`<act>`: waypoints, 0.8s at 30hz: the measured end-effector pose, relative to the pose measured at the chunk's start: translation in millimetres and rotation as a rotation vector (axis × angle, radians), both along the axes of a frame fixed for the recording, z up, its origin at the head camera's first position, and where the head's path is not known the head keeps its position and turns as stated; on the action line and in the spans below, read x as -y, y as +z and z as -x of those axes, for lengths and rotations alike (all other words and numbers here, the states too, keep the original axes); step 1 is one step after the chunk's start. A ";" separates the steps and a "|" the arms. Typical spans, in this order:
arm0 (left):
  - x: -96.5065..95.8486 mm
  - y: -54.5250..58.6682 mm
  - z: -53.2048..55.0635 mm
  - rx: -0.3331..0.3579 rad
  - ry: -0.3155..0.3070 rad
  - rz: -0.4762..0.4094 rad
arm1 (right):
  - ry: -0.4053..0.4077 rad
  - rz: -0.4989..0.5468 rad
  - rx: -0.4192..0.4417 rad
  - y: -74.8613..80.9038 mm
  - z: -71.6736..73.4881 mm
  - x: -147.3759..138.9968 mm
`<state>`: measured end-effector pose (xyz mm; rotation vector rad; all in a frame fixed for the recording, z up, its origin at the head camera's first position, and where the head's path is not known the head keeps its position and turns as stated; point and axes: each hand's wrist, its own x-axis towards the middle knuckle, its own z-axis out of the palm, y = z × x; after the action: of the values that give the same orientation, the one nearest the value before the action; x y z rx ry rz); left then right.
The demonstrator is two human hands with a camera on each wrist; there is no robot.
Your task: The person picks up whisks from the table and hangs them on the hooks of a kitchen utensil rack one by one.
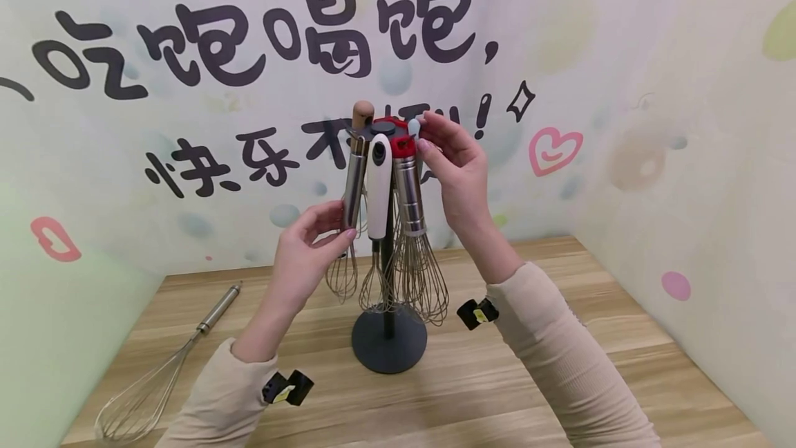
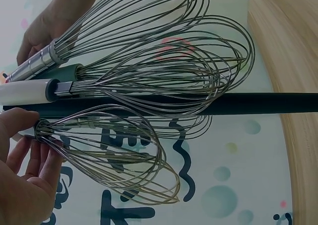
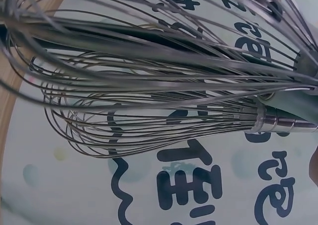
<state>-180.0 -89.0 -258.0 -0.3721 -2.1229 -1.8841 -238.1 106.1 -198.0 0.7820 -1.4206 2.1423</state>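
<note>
A dark stand point(image 1: 389, 351) holds several whisks hung around its top. My left hand point(image 1: 305, 247) holds the lower handle of a steel-handled whisk point(image 1: 355, 178) at the stand's left, thumb in front; its wire loops point(image 2: 119, 150) show in the left wrist view. At the upper right, my right hand point(image 1: 460, 168) pinches the pale blue handle end of a whisk point(image 1: 414, 127), mostly hidden behind others. Between the hands hang a white-handled whisk point(image 1: 378, 189) and a steel whisk with a red top point(image 1: 408, 185).
Another steel whisk point(image 1: 205, 320) lies on the wooden table point(image 1: 528, 379) at the left. A wooden handle end point(image 1: 363, 115) sticks up at the back of the stand. Printed wall sheets point(image 1: 398, 75) stand behind and at both sides.
</note>
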 end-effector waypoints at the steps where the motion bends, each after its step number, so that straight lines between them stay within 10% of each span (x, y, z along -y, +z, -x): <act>1: 0.3 -0.4 0.4 -0.002 -0.004 0.001 | -0.002 -0.010 -0.011 -0.3 -0.6 0.1; 24: 4.7 -5.4 3.7 0.015 0.021 0.025 | -0.065 -0.106 -0.078 -5.6 -4.7 8.6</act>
<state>-183.6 -93.8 -263.3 -0.3404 -2.1537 -1.8562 -233.4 97.5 -203.6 0.8373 -1.5079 1.9797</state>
